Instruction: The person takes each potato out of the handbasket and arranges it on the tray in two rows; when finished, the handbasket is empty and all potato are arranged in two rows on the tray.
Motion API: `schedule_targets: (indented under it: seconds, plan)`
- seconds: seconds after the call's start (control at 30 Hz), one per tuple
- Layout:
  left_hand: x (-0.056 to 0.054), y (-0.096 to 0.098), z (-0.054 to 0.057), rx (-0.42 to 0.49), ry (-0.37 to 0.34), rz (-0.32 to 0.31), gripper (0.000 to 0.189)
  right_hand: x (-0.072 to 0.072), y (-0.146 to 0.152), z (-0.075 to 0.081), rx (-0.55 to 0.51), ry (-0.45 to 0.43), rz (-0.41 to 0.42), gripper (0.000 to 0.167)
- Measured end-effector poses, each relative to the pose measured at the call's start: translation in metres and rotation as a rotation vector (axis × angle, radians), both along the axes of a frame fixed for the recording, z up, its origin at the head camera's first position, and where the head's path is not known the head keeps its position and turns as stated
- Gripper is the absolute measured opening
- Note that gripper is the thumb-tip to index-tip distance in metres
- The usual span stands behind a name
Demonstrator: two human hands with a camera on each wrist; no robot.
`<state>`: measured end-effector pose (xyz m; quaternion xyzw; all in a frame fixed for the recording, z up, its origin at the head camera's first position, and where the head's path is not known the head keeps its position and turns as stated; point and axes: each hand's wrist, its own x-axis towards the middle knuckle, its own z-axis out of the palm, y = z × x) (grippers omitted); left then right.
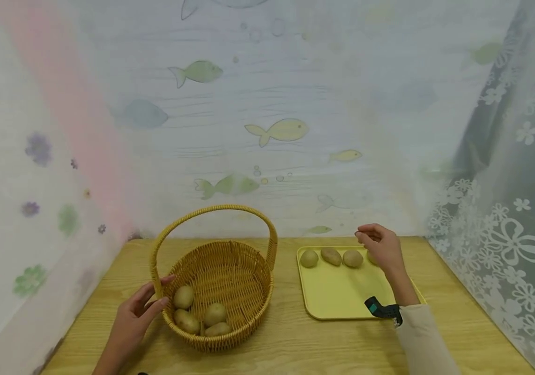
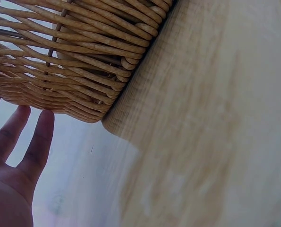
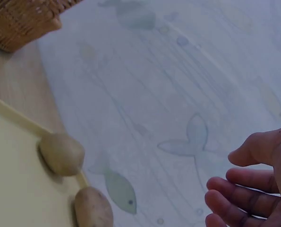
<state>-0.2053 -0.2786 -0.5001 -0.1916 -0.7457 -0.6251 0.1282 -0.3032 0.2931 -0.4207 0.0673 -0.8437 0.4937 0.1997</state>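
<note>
My left hand (image 1: pixel 131 317) touches the left rim of a round wicker basket (image 1: pixel 220 341) beside the foot of its tall handle. In the left wrist view, straight fingers (image 2: pixel 38 142) meet the basket's woven side (image 2: pixel 79 56). Several potatoes (image 1: pixel 215 314) lie in the basket's near left part. Over the far right of a yellow tray (image 1: pixel 338 297), my right hand (image 1: pixel 383 250) hovers with loosely bent fingers and nothing between them. Along the tray's far edge sit several potatoes (image 1: pixel 353 259); the rightmost is partly hidden behind that hand.
Both basket and tray stand on a wood-grain table (image 1: pixel 291 344). Behind it hangs a pale curtain (image 1: pixel 286 172) printed with fish. A sheer curtain with white flowers (image 1: pixel 516 239) borders the right side. A dark band (image 1: pixel 382 308) circles the right wrist.
</note>
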Motion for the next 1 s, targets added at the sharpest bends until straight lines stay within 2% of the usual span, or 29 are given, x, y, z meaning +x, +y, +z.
schedule_targets:
  seconds: [0.13,0.27,0.5,0.7,0.83,1.0]
  plan:
    - [0.002,-0.001,0.002,0.001,-0.010,0.007,0.044,0.005,-0.019,0.010,-0.044,0.005,0.110,0.027]
    - [0.002,-0.001,0.002,0.006,-0.009,0.016,0.044,0.011,-0.034,0.013,-0.080,0.021,0.195,0.024]
    - [0.000,0.000,0.001,0.011,0.006,0.010,0.043,0.030,-0.064,0.018,-0.030,0.073,0.290,0.016]
    - [0.000,0.002,0.001,0.023,-0.022,0.019,0.043,0.040,-0.089,0.024,-0.028,0.099,0.428,0.012]
    - [0.000,0.003,0.001,0.030,-0.035,0.017,0.043,0.042,-0.102,0.029,-0.010,0.076,0.485,0.012]
    - [-0.001,0.002,-0.001,0.033,-0.026,0.013,0.042,0.046,-0.119,0.034,0.042,0.019,0.599,0.016]
